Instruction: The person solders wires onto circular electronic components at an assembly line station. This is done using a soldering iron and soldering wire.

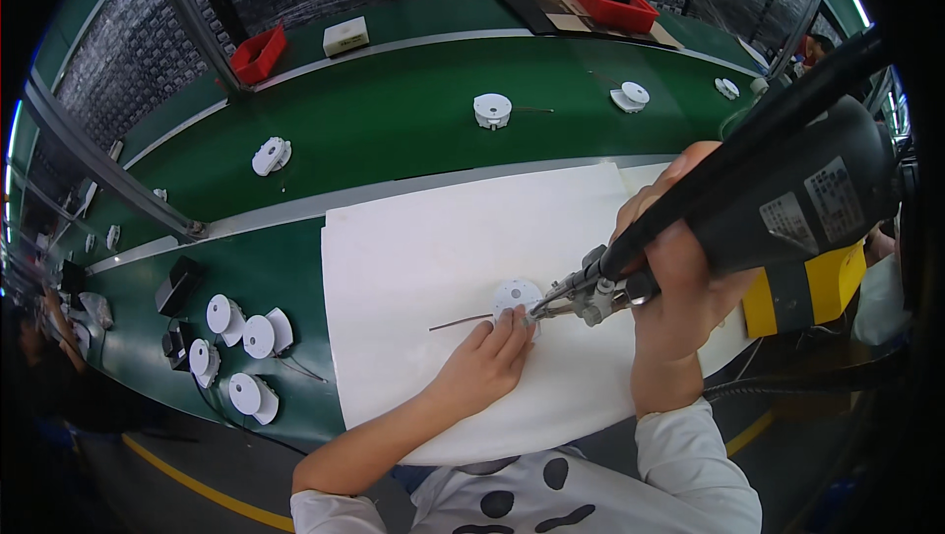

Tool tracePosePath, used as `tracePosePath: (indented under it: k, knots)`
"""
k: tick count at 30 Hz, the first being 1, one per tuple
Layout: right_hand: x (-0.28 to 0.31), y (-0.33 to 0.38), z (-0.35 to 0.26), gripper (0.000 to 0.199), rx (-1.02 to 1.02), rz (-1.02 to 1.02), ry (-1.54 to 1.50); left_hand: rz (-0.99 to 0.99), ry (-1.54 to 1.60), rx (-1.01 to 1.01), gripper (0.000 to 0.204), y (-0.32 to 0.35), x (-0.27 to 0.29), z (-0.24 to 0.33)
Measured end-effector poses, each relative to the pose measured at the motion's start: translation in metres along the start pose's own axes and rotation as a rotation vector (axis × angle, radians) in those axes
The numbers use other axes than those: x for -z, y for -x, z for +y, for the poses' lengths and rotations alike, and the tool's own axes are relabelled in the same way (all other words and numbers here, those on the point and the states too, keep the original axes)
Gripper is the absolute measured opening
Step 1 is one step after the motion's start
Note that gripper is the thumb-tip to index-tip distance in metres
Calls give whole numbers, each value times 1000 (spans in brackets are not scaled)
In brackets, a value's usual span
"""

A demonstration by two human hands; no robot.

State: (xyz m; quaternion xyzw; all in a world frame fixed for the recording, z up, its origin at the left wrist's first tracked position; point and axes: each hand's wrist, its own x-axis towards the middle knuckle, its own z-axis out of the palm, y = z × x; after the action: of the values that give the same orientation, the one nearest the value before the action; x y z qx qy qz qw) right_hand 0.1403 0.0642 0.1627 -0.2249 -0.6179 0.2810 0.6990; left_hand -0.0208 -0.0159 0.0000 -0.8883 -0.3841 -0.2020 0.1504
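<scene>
On the white sheet in front of me lies a white round plastic housing with a thin dark wire running out to its left. The fingers of my left hand are closed on its near edge, steadying it against the sheet. My right hand is wrapped around a large black handheld tool that slants in from the upper right. The tool's jointed metal front end reaches down to the housing's right side, close to my left fingertips. My fingers hide the exact point of contact.
Several similar white housings stand at the left on the green table, near black blocks. Others, like one white housing, sit along the green belt beyond. A yellow-and-black box is at the right. Red bins stand on the far ledge.
</scene>
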Motion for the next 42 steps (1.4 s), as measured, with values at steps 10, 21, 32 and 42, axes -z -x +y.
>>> tracePosePath:
  k: [10,21,32,42]
  knots:
    - [-4,10,10,41,-48,-31,56,-74,61,17,41,3,1,0]
    - [12,-7,-11,43,-37,343,126,194,396,62,36,-7,-5,-4]
    - [4,-7,-9,31,-78,73,-32,91,365,95,30,-6,-2,-3]
    - [0,-6,2,36,-130,22,-32,174,348,80,35,-8,-10,-6]
